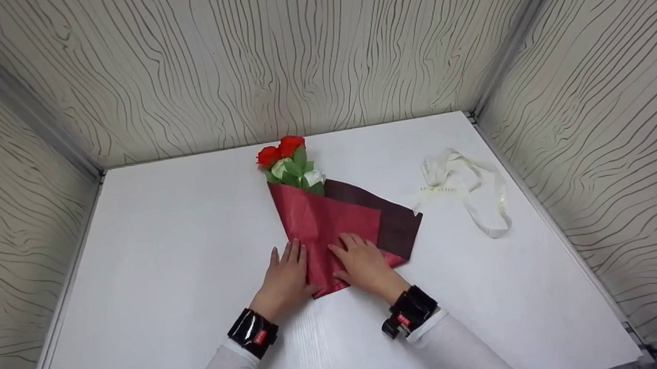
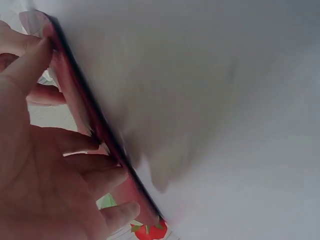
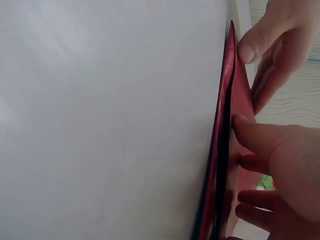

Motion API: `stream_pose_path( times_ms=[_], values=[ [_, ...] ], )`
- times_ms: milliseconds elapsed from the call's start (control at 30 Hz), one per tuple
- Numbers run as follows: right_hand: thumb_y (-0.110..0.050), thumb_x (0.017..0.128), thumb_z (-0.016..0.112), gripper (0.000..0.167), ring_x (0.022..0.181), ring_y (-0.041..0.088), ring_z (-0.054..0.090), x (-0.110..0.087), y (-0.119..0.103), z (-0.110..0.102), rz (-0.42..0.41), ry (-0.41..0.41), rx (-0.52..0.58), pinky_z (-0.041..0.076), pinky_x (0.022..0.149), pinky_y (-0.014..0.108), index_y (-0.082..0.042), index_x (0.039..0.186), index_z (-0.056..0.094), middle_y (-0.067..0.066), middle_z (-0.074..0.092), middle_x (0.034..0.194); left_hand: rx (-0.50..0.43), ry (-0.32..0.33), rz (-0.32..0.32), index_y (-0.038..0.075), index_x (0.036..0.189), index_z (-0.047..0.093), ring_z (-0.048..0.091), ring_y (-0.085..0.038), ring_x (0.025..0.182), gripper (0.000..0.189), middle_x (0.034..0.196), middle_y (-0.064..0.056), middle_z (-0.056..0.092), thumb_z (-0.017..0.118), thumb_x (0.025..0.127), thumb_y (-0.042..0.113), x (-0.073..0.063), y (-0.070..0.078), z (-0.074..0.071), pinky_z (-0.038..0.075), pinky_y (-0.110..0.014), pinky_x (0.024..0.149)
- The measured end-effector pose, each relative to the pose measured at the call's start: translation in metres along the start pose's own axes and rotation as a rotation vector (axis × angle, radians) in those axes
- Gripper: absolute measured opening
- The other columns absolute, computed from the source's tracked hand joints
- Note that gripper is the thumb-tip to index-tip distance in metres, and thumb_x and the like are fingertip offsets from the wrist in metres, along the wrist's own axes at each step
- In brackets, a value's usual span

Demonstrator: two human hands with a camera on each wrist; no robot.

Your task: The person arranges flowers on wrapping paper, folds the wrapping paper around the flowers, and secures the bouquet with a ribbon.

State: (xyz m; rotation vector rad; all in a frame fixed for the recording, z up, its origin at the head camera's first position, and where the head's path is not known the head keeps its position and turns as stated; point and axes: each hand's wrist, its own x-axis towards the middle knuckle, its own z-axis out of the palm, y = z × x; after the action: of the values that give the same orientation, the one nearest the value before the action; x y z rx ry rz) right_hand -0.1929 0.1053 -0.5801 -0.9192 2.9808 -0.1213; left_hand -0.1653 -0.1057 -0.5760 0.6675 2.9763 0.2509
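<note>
A bouquet lies on the white table, its flowers pointing away from me. Red roses (image 1: 280, 149), white flowers (image 1: 314, 178) and green leaves stick out of red wrapping paper (image 1: 340, 206). The paper's dark maroon side (image 1: 400, 228) shows at the right, where a flap lies spread. My left hand (image 1: 285, 278) rests along the paper's left edge, fingers extended, thumb near the pointed bottom. With fingers spread, my right hand (image 1: 368, 266) presses on the red paper right of the middle. The flower stems are hidden inside the wrapping.
A loose whitish ribbon with printed lettering (image 1: 491, 230) lies in loops on the table (image 1: 171, 258), to the right of the bouquet. Wood-patterned panels (image 1: 278, 59) stand behind the table and along both sides.
</note>
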Motion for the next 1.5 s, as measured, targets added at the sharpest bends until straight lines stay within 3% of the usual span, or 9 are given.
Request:
stream_pose_path(
  times_ms=[200, 333, 467, 767, 1067, 1167, 1300, 1400, 1500],
  values=[
    [-0.038, 0.082, 0.079, 0.053, 0.107, 0.031, 0.055, -0.018, -0.006, 0.001, -0.018, 0.074, -0.023, 0.051, 0.086, 0.047, -0.013, 0.126, 0.065, 0.016, 0.057, 0.116, 0.094, 0.069, 0.077, -0.003, 0.142, 0.047, 0.037, -0.04, 0.137, 0.078, 0.147, -0.025, 0.041, 0.071, 0.087, 0.046, -0.008, 0.01, 0.002, 0.029, -0.061, 0.108],
    [-0.036, 0.081, 0.08, 0.05, 0.101, 0.03, 0.056, -0.025, -0.005, 0.003, -0.006, 0.093, -0.001, 0.052, 0.081, 0.045, -0.013, 0.123, 0.067, 0.013, 0.058, 0.112, 0.111, 0.072, 0.136, 0.004, 0.139, 0.054, 0.04, -0.039, 0.135, 0.067, 0.146, -0.023, 0.044, 0.071, 0.088, 0.043, -0.016, 0.018, 0.005, 0.032, -0.059, 0.107],
    [-0.037, 0.081, 0.08, 0.05, 0.097, 0.028, 0.056, -0.024, -0.002, 0.003, -0.008, 0.108, 0.019, 0.052, 0.077, 0.042, -0.014, 0.123, 0.067, 0.011, 0.057, 0.108, 0.117, 0.066, 0.149, 0.008, 0.139, 0.056, 0.041, -0.039, 0.135, 0.061, 0.146, -0.021, 0.044, 0.071, 0.089, 0.04, -0.015, 0.019, 0.01, 0.032, -0.057, 0.107],
    [-0.035, 0.085, 0.077, 0.049, 0.105, 0.029, 0.055, -0.004, 0.01, 0.003, 0.019, 0.092, 0.038, 0.051, 0.084, 0.045, -0.015, 0.129, 0.065, 0.012, 0.058, 0.115, 0.129, 0.114, 0.148, 0.01, 0.138, 0.058, 0.041, -0.038, 0.135, 0.053, 0.147, -0.02, 0.044, 0.069, 0.092, 0.033, -0.001, 0.011, 0.012, 0.034, -0.057, 0.107],
    [-0.028, 0.087, 0.076, 0.045, 0.113, 0.033, 0.054, -0.002, 0.016, 0.009, 0.066, 0.145, 0.064, 0.052, 0.087, 0.047, -0.009, 0.125, 0.066, 0.017, 0.056, 0.122, 0.082, 0.111, 0.189, 0.011, 0.138, 0.058, 0.041, -0.04, 0.134, 0.047, 0.146, -0.019, 0.046, 0.064, 0.096, 0.031, -0.001, 0.014, 0.015, 0.032, -0.057, 0.108],
    [-0.024, 0.085, 0.077, 0.04, 0.106, 0.034, 0.055, -0.009, 0.014, 0.008, 0.124, 0.213, 0.049, 0.053, 0.08, 0.048, -0.004, 0.118, 0.068, 0.019, 0.056, 0.115, 0.042, 0.106, 0.183, 0.015, 0.138, 0.059, 0.041, -0.042, 0.134, 0.046, 0.146, -0.021, 0.045, 0.065, 0.095, 0.031, -0.003, 0.015, 0.015, 0.031, -0.058, 0.108],
    [-0.021, 0.081, 0.079, 0.033, 0.09, 0.037, 0.055, -0.023, 0.012, 0.004, 0.265, 0.296, 0.022, 0.051, 0.07, 0.047, -0.001, 0.106, 0.069, 0.022, 0.054, 0.1, 0.01, 0.092, 0.173, 0.018, 0.138, 0.059, 0.038, -0.044, 0.135, 0.046, 0.147, -0.022, 0.043, 0.066, 0.094, 0.031, -0.004, 0.016, 0.014, 0.03, -0.059, 0.109],
    [-0.023, 0.08, 0.08, 0.032, 0.084, 0.039, 0.053, -0.032, 0.009, 0.0, 0.365, 0.3, 0.013, 0.049, 0.065, 0.048, -0.002, 0.101, 0.067, 0.024, 0.051, 0.091, 0.012, 0.072, 0.163, 0.018, 0.139, 0.058, 0.036, -0.043, 0.137, 0.048, 0.149, -0.022, 0.041, 0.066, 0.094, 0.032, -0.004, 0.018, 0.014, 0.028, -0.058, 0.11],
    [-0.027, 0.081, 0.079, 0.035, 0.086, 0.042, 0.052, -0.038, 0.006, -0.003, 0.438, 0.251, 0.013, 0.047, 0.066, 0.05, -0.005, 0.105, 0.067, 0.025, 0.05, 0.089, 0.017, 0.06, 0.155, 0.018, 0.14, 0.057, 0.035, -0.044, 0.137, 0.049, 0.149, -0.022, 0.041, 0.066, 0.094, 0.033, -0.004, 0.018, 0.014, 0.027, -0.058, 0.11]
  ],
)
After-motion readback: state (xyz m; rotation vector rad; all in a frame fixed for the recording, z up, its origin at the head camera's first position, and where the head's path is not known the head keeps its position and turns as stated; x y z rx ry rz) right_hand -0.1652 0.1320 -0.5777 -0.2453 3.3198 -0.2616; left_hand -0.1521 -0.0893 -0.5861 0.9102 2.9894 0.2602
